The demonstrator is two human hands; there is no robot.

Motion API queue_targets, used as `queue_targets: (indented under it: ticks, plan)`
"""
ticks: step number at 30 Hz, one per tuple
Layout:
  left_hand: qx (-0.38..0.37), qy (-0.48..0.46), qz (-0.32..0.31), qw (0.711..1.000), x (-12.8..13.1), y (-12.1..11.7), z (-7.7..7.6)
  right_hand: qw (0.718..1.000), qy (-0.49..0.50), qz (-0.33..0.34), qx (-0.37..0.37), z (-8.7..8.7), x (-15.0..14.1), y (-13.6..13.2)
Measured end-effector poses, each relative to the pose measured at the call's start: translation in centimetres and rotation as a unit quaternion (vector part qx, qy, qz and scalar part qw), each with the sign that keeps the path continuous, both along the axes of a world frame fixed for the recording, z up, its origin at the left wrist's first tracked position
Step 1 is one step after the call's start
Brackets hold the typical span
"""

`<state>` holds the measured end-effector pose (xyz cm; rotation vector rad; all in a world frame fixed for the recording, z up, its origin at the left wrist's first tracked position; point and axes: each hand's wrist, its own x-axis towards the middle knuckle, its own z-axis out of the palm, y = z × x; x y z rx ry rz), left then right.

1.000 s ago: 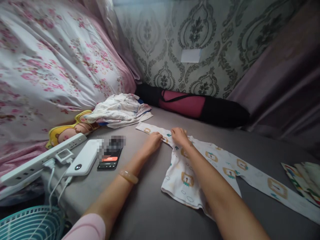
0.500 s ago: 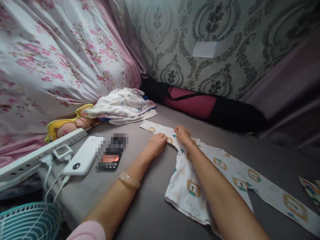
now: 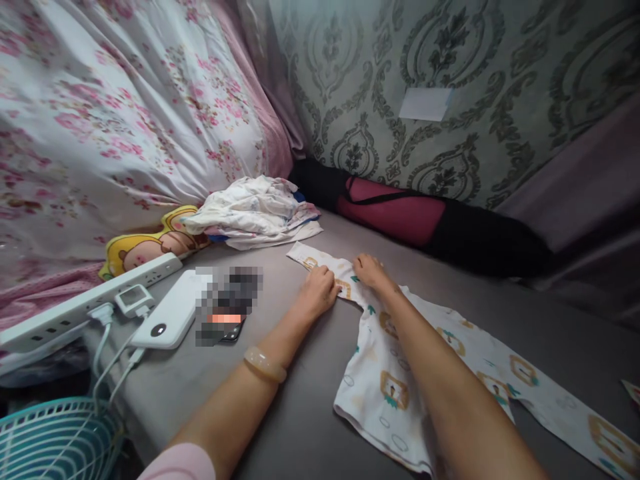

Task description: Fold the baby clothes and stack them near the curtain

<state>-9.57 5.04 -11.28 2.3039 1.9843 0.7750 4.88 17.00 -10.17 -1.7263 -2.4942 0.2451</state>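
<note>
A white long-sleeved child's shirt (image 3: 373,373) with brown lion-like prints and green marks lies spread flat on the grey sheet. Its far-left sleeve (image 3: 345,272) points away to the left, while the other runs out to the lower right. My left hand (image 3: 320,290) is at the near edge of that far-left sleeve, fingers curled and pinching the fabric. Farther up the same sleeve, toward the shoulder, my right hand (image 3: 371,272) grips its far edge with bent fingers. My right forearm hides part of the shirt's body.
Left are a white power strip (image 3: 135,283), a white power bank (image 3: 173,313) with cables, a partly blurred phone (image 3: 233,331) and a teal fan (image 3: 50,440). A clothes pile (image 3: 250,210), a yellow cartoon cushion (image 3: 145,250) and a long black-and-maroon bag (image 3: 395,213) lie behind.
The view has turned slightly left, so everything sits a little farther right. My left fingers have curled more at the sleeve's edge. My right hand stays almost in place on the sleeve.
</note>
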Motion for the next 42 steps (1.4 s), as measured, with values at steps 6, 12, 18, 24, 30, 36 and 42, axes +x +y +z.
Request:
queue_targets:
  ticks: [6, 12, 18, 24, 30, 36, 42]
  plan:
    - [-0.002, 0.015, 0.102, 0.995, 0.9, -0.6, 0.1, 0.997, 0.016, 0.054, -0.045, 1.0, -5.0, 1.4]
    - [-0.001, 0.016, 0.158, 0.987, -1.0, -0.1, 0.0, 0.996, 0.04, 0.073, -0.035, 0.4, -7.6, 1.5]
    - [0.001, -0.015, 0.152, 0.988, -1.6, 0.0, -0.3, 0.994, 0.061, 0.083, 0.035, -0.6, -7.3, 1.3]
    - [-0.019, -0.032, 0.156, 0.987, -1.0, 0.2, 0.1, 0.988, 0.096, 0.082, 0.09, -2.2, -7.2, 1.8]
    - [-0.028, -0.013, 0.177, 0.984, -1.0, 0.1, 0.0, 0.977, 0.149, 0.15, 0.03, -1.6, -5.2, 2.8]
    - [-0.024, 0.016, 0.18, 0.983, -1.1, 0.0, -0.4, 0.981, 0.123, 0.137, 0.059, -0.6, 3.1, -1.7]
    - [-0.011, -0.01, 0.179, 0.984, -1.5, -0.5, -0.8, 0.982, 0.182, 0.04, 0.036, 1.3, 12.2, -11.0]
